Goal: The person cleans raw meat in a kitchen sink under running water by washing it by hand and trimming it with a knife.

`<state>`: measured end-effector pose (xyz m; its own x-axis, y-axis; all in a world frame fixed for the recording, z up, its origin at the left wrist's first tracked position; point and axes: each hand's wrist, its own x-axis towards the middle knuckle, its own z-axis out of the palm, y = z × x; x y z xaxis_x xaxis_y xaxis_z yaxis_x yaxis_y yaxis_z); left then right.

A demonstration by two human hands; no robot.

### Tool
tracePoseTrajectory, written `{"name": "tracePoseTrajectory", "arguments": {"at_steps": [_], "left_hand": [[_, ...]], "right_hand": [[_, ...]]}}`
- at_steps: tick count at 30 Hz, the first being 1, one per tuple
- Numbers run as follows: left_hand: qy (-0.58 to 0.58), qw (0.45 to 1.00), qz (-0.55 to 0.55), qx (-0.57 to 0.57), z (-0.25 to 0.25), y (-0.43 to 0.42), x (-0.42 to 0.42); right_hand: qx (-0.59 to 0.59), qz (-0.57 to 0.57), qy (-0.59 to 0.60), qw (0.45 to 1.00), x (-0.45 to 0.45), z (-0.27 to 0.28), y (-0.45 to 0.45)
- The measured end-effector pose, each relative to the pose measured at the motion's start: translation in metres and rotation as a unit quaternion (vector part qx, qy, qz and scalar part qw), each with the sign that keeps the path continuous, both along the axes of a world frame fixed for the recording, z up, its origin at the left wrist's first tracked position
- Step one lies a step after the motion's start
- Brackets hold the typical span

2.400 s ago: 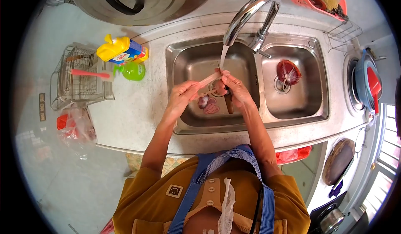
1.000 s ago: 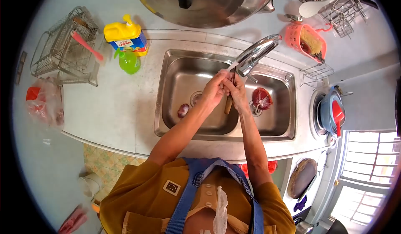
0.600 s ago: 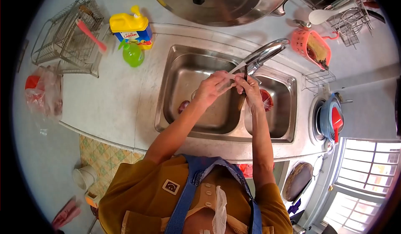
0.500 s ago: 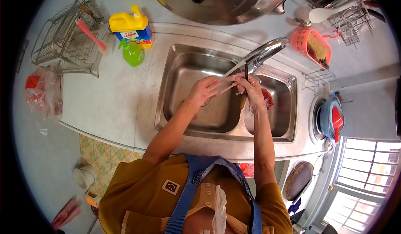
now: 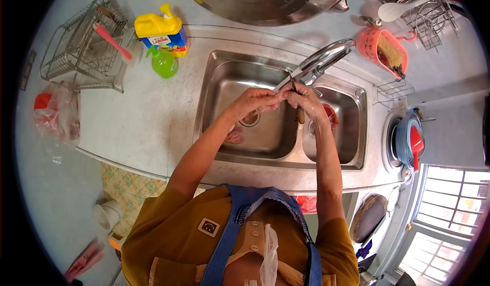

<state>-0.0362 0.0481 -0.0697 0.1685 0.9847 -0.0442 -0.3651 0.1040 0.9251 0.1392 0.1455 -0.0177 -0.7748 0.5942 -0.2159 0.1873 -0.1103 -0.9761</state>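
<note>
Over the left basin point(image 5: 265, 143), below the running faucet point(image 5: 329, 56), my two hands meet at a thin pale strip of meat. My left hand point(image 5: 252, 102) pinches one end of it. My right hand point(image 5: 305, 101) is closed round a knife point(image 5: 300, 113), its dark blade pointing up and its wooden handle hanging below the palm; its fingertips also touch the strip. Pinkish meat point(image 5: 235, 135) lies in the basin near my left forearm, with another piece by the drain point(image 5: 250, 117). A red bundle in clear plastic point(image 5: 331, 116) sits in the right basin, partly hidden by my right wrist.
A large lidded pot point(image 5: 270, 3) stands behind the sink. On the left are a yellow detergent jug point(image 5: 159, 28), a green pump bottle point(image 5: 164, 64) and a wire rack point(image 5: 84, 43). A pink basket point(image 5: 383, 51) is at back right, blue basins point(image 5: 404, 138) at far right.
My hands have come closer together, and the strip stretched between them is now mostly hidden by my fingers. The meat in the left basin shows more plainly beside my left forearm.
</note>
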Motion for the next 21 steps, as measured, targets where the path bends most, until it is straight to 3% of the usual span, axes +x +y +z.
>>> {"name": "tracePoseTrajectory", "arguments": {"at_steps": [2, 7, 9, 14, 16, 21], "left_hand": [[-0.038, 0.996, -0.022, -0.084, -0.001, 0.001, -0.003], [-0.037, 0.992, -0.024, -0.114, -0.007, 0.008, -0.006], [-0.048, 0.99, -0.009, -0.132, -0.006, 0.013, -0.006], [0.055, 0.992, 0.028, -0.114, 0.001, 0.021, -0.003], [0.068, 0.991, 0.022, -0.109, 0.005, 0.021, -0.001], [0.081, 0.989, 0.036, -0.122, 0.014, 0.019, 0.006]], "right_hand": [[-0.003, -0.001, -0.002, 1.0, 0.0, -0.004, 0.001], [0.027, -0.019, -0.017, 0.999, -0.001, -0.021, 0.0], [-0.016, -0.146, 0.038, 0.988, -0.001, -0.03, -0.006], [-0.123, -0.134, 0.055, 0.982, 0.023, -0.036, -0.029], [-0.203, -0.082, 0.164, 0.962, 0.022, -0.035, -0.043], [-0.271, -0.073, 0.24, 0.929, 0.004, -0.055, -0.052]]}}
